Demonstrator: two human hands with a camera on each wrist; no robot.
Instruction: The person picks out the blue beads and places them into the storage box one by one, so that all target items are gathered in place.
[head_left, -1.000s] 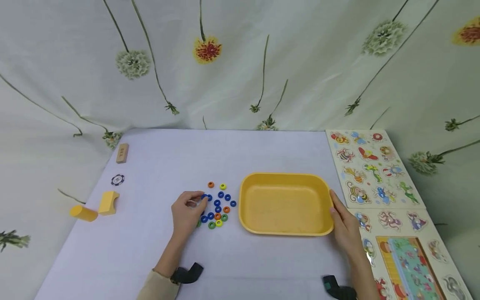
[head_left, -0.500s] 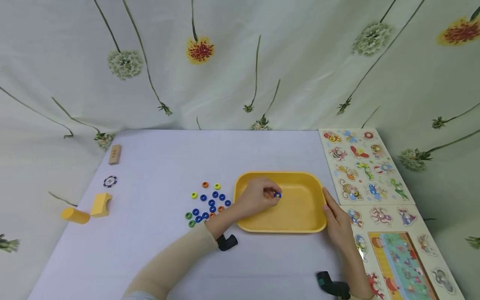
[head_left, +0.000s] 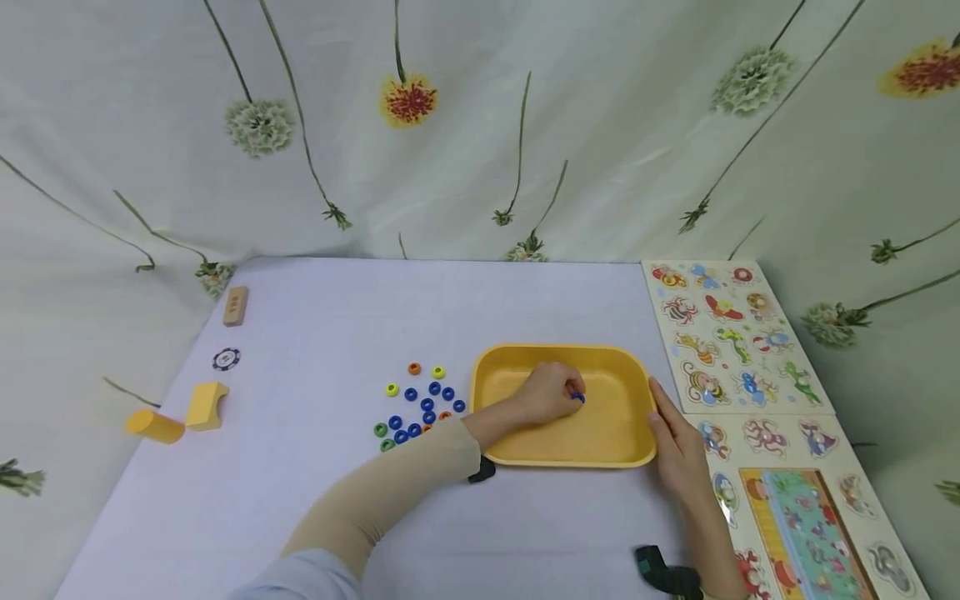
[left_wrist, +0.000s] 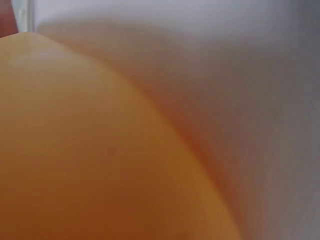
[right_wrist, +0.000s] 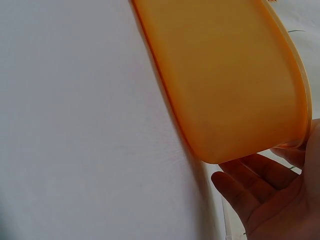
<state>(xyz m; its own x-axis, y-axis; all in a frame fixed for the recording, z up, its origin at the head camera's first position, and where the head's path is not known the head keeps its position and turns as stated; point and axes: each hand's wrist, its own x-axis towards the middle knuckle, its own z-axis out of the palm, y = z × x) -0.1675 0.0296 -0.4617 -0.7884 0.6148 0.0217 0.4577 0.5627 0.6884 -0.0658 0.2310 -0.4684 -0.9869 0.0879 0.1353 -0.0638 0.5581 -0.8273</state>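
Observation:
A yellow plastic tray (head_left: pixel 562 450) fills the middle right of the head view; its side shows orange in the right wrist view. My left hand (head_left: pixel 546 393) is over the inside of the tray and pinches a small blue ring bead (head_left: pixel 577 397) in its fingertips. At the tray's right end my right hand (head_left: pixel 681 446) grips the rim, and in the right wrist view its fingers lie along the outside of the wall. Left of the tray lie loose ring beads (head_left: pixel 411 394) in blue, green, orange and yellow, the nearest partly covered by my left sleeve.
Along the right side lie two sticker-like picture boards (head_left: pixel 742 333). At the left stand a yellow arch block (head_left: pixel 206 407) and a yellow cylinder (head_left: pixel 155 426). A poker chip (head_left: pixel 226 359) and a wooden block (head_left: pixel 236 306) lie farther back. A flowered cloth hangs behind.
My left hand has gone from the loose beads to the right, into the space over the tray, carrying a blue bead. My right hand keeps its grip on the tray's right end.

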